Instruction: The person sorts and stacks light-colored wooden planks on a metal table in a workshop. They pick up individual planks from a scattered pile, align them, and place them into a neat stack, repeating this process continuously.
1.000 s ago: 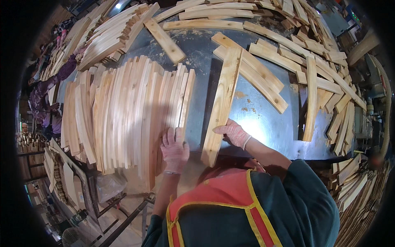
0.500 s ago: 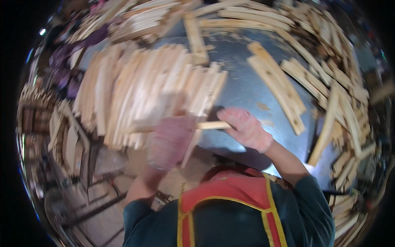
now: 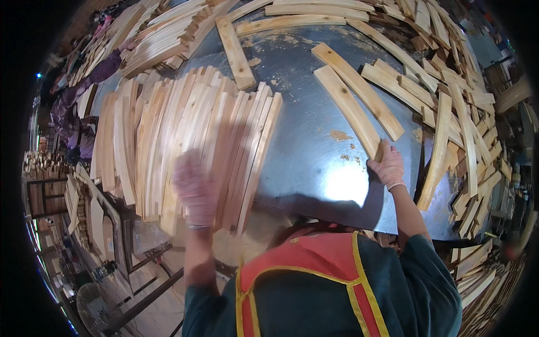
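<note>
My right hand (image 3: 388, 164), in a pale pink knit glove, grips the near end of a wooden slat (image 3: 349, 110) lying slantwise on the metal tabletop. Just right of that slat lies another wooden slat (image 3: 359, 91), its far end close to the first one's. My left hand (image 3: 195, 190), gloved too and blurred by motion, is over a row of upright-packed wooden slats (image 3: 224, 126) on the left. Its fingers look stretched out along the slats, and I see nothing held in it.
A single slat (image 3: 234, 53) lies beyond the row. Stacked slats (image 3: 163, 48) stand at the far left, and a jumbled heap of slats (image 3: 449, 123) lines the right side. The blue-grey metal tabletop (image 3: 303, 151) carries sawdust patches. A person in purple sleeves (image 3: 76, 112) is at the far left.
Earlier both hands held a slat crosswise in front of me. My left hand has moved left over the row. My right hand has let go and moved right onto another slat's end.
</note>
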The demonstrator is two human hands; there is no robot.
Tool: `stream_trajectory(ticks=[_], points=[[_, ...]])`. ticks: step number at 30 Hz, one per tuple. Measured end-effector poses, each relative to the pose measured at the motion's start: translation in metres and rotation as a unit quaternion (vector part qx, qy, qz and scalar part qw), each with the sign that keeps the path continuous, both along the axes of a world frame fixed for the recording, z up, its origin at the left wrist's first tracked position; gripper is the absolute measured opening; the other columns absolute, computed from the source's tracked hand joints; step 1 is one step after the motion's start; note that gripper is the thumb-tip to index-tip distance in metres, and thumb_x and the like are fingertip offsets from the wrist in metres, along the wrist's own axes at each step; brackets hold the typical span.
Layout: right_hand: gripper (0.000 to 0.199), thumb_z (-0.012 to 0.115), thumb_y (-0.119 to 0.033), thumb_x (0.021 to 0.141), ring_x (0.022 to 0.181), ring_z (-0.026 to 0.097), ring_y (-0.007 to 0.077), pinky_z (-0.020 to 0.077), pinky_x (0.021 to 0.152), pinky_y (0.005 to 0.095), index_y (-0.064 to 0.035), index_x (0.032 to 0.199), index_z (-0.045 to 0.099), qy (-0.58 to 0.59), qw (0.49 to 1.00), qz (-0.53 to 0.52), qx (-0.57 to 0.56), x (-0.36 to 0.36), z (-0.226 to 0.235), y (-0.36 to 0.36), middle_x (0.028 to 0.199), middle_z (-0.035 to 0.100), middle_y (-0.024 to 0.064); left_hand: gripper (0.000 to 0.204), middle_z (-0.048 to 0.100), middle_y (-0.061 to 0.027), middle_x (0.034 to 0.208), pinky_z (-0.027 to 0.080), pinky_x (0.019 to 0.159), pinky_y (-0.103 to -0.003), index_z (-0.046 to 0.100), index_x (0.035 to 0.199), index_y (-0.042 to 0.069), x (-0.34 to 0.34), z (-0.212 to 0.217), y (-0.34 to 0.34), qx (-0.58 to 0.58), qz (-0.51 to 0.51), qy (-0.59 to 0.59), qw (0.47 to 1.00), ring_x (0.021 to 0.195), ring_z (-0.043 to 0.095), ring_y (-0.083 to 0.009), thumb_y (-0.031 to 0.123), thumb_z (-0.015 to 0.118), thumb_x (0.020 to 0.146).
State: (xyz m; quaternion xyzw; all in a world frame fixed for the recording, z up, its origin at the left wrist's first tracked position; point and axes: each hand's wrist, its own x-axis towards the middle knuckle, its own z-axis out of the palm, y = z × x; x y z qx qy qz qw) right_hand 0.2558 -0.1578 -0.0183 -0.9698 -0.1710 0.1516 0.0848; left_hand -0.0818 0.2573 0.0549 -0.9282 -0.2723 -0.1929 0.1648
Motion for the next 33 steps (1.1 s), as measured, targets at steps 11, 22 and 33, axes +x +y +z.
stream_trajectory(ticks=[11,22,33], points=[[0.084,0.066,-0.053,0.098,0.126,0.067,0.042,0.0513,0.108,0.0466,-0.0051,0.162,0.039,0.434,0.855,0.249,0.137,-0.219,0.004,0.15,0.138,0.066,0.0308,0.09,0.043,-0.0142,0.164,0.022,0.13,-0.051,0.044,0.162,0.01,0.093,-0.032,-0.102,-0.293,-0.063,0.218,0.929,0.154,0.035,-0.0351,0.054,0.075,0.089],[0.056,0.08,-0.042,0.077,0.117,0.065,0.044,0.0522,0.101,0.0514,-0.0039,0.115,0.067,-0.143,0.978,0.058,0.142,0.099,-0.011,0.093,0.121,0.068,0.0253,0.07,0.05,-0.0153,0.149,0.038,0.118,-0.057,0.055,0.146,0.009,0.058,-0.072,-0.065,-0.253,-0.123,0.019,0.959,0.143,0.045,-0.0378,0.025,0.075,0.08],[0.07,0.081,-0.02,0.085,0.122,0.066,0.0281,0.0525,0.105,0.0404,0.0011,0.147,0.057,0.2,0.875,-0.034,0.439,0.091,-0.037,0.14,0.13,0.068,0.0188,0.066,0.052,-0.0141,0.143,0.043,0.111,-0.059,0.059,0.136,0.013,0.067,-0.065,-0.06,-0.264,-0.093,0.023,0.96,0.131,0.054,-0.0374,0.02,0.072,0.071]])
